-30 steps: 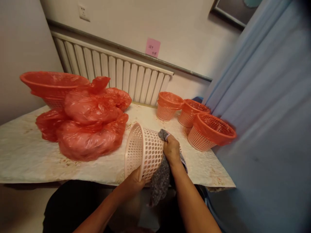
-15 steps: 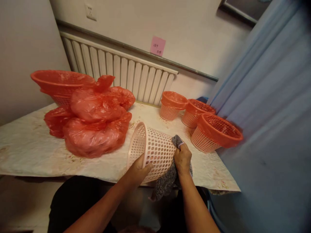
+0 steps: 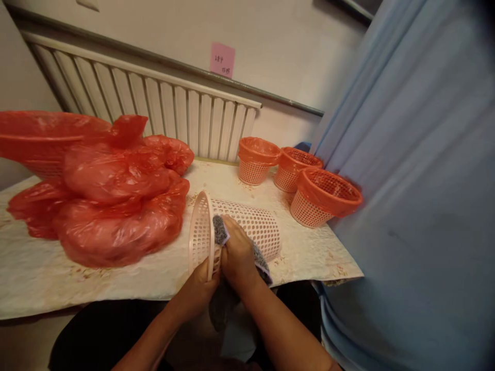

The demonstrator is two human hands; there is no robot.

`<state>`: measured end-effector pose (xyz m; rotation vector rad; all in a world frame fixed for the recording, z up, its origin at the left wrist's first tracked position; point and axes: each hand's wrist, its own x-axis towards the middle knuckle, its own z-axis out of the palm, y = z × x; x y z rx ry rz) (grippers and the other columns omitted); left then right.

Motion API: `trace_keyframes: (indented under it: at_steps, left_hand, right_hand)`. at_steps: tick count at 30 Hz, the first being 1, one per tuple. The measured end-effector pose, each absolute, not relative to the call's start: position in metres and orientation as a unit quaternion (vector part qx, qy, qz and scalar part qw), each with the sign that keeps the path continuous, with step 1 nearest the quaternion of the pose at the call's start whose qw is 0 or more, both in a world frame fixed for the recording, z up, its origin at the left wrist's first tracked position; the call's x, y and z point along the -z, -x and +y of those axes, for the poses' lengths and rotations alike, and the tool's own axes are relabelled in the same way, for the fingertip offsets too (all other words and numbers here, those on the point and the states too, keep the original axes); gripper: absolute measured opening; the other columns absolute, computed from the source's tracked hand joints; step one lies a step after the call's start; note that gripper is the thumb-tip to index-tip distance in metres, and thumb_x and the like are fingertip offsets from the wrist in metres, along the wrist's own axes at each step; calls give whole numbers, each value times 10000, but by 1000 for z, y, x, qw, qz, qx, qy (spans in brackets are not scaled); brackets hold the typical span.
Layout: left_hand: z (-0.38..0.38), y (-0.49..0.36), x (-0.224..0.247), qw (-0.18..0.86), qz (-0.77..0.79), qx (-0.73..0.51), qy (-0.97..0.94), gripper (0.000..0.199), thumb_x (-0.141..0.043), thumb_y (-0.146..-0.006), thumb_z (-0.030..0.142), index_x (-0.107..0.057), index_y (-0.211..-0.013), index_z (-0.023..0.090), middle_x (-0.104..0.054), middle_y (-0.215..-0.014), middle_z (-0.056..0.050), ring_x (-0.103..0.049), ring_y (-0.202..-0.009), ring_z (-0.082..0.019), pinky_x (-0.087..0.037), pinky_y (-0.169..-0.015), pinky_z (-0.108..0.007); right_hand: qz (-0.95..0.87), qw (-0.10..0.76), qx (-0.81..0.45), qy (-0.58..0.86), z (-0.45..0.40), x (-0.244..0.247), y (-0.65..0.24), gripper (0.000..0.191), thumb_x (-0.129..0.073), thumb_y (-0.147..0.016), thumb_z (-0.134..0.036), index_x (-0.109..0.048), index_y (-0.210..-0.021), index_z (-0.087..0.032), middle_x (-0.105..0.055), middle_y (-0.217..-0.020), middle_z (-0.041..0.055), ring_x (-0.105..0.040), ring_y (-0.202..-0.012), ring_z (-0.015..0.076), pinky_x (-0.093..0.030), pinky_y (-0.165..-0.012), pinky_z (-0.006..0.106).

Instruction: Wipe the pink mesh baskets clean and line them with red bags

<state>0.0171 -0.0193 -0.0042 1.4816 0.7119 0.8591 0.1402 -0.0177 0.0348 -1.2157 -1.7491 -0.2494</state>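
A pale pink perforated wastebasket (image 3: 263, 226) lies on its side at the table's front edge, its mouth facing left. My left hand (image 3: 201, 283) grips the rim at the lower near side. Against the outer wall close to the rim, my right hand (image 3: 237, 252) presses a dark grey cloth (image 3: 221, 230) with light edging. Part of the cloth sticks out to the right of that hand and part hangs below. My right fingers are closed over the cloth, and the fingertips of my left hand are partly hidden by the basket.
Red plastic bags (image 3: 119, 226), bulging and piled up, sit on the left beside a large red-lined basket (image 3: 42, 134). Three small baskets with red liners (image 3: 253, 159) stand at the back right. A radiator (image 3: 154, 103) runs behind the table (image 3: 127, 283); a blue curtain (image 3: 410, 170) hangs at right.
My right hand has moved the cloth from the basket's base end leftward to near the rim. My left hand still holds the rim. The view has shifted to the right.
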Motion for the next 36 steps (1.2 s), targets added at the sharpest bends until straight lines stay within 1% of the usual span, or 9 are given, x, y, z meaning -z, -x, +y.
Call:
trace_keyframes:
  at_steps: [4, 6, 11, 14, 17, 21, 26, 30, 36]
  left_hand:
    - [-19, -16, 9, 604, 315, -352, -642, 435, -550, -887, 395, -577, -1267, 185, -651, -1271, -85, -572, -1200, -293, -382, -1092, -445]
    - [-19, -16, 13, 607, 321, -344, -640, 430, -532, -895, 388, -573, -1273, 187, -653, -1270, -82, -580, -1192, -290, -392, -1084, -449]
    - [-19, -13, 17, 567, 338, -346, -667, 431, -536, -877, 326, -574, -1279, 175, -633, -1297, -89, -544, -1237, -295, -350, -1114, -462]
    - [-18, -11, 15, 562, 335, -340, -675, 429, -535, -877, 326, -576, -1279, 181, -636, -1294, -82, -548, -1230, -290, -356, -1112, -452]
    - [-18, -11, 13, 561, 331, -333, -681, 415, -530, -883, 329, -586, -1268, 185, -643, -1284, -82, -557, -1220, -291, -368, -1102, -455]
    - [-16, -13, 15, 556, 329, -332, -688, 422, -519, -897, 354, -577, -1278, 184, -644, -1282, -88, -547, -1230, -294, -369, -1100, -461]
    - [-17, -18, 20, 580, 289, -346, -678, 465, -526, -903, 414, -555, -1296, 167, -622, -1309, -107, -544, -1236, -294, -377, -1099, -438]
    - [-21, -20, 19, 584, 267, -349, -683, 460, -511, -914, 398, -536, -1313, 172, -607, -1328, -104, -539, -1239, -290, -372, -1104, -435]
    - [-26, -21, 34, 502, 296, -324, -746, 396, -456, -917, 333, -609, -1236, 156, -645, -1281, -95, -550, -1226, -284, -371, -1103, -436]
  right_hand:
    - [-710, 463, 67, 527, 9, -40, -178, 520, -383, -828, -51, -555, -1303, -173, -594, -1309, 83, -505, -1258, 179, -395, -1098, 380]
    - [-688, 460, 53, 559, 21, -36, -207, 477, -413, -822, -62, -599, -1244, -180, -625, -1264, 75, -542, -1198, 182, -417, -1056, 366]
    - [-582, 440, 57, 682, 29, -18, -288, 278, -510, -764, -122, -713, -955, -133, -727, -936, 92, -634, -911, 213, -482, -867, 319]
    - [-516, 442, 69, 730, 16, -3, -311, 307, -450, -732, -68, -718, -878, -98, -723, -851, 116, -644, -836, 230, -491, -828, 344]
    - [-491, 468, 94, 729, -4, 9, -299, 389, -393, -759, -52, -697, -1000, -78, -707, -995, 152, -636, -960, 250, -480, -902, 400]
    - [-528, 504, 129, 671, -26, 16, -240, 454, -392, -831, -81, -603, -1232, -104, -610, -1264, 161, -533, -1218, 247, -424, -1037, 447]
    - [-669, 492, 147, 537, -39, 6, -163, 536, -369, -867, -66, -439, -1398, -97, -551, -1344, 171, -438, -1332, 225, -402, -1093, 458]
    - [-707, 486, 136, 495, -25, -19, -143, 547, -356, -873, -65, -421, -1413, -118, -538, -1363, 153, -413, -1350, 216, -399, -1102, 457]
    - [-721, 446, 58, 527, 21, -47, -184, 518, -402, -815, -19, -574, -1283, -158, -598, -1307, 91, -515, -1247, 187, -392, -1096, 384]
